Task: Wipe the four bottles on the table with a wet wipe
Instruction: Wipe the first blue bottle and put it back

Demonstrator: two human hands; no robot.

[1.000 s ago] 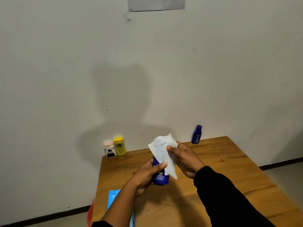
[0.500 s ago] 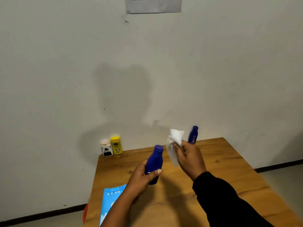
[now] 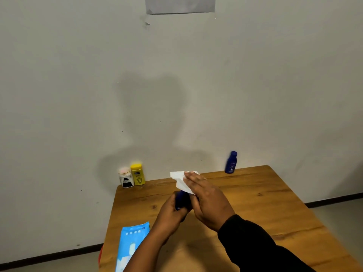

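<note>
Your hands hide most of the dark blue bottle: your left hand is wrapped round its lower body, while your right hand, fingers flat, presses the white wet wipe against its top (cap unseen). The other blue bottle, yellow bottle and white bottle stand along the wooden table's far edge by the wall. The blue wipes pack is cut off below.
</note>
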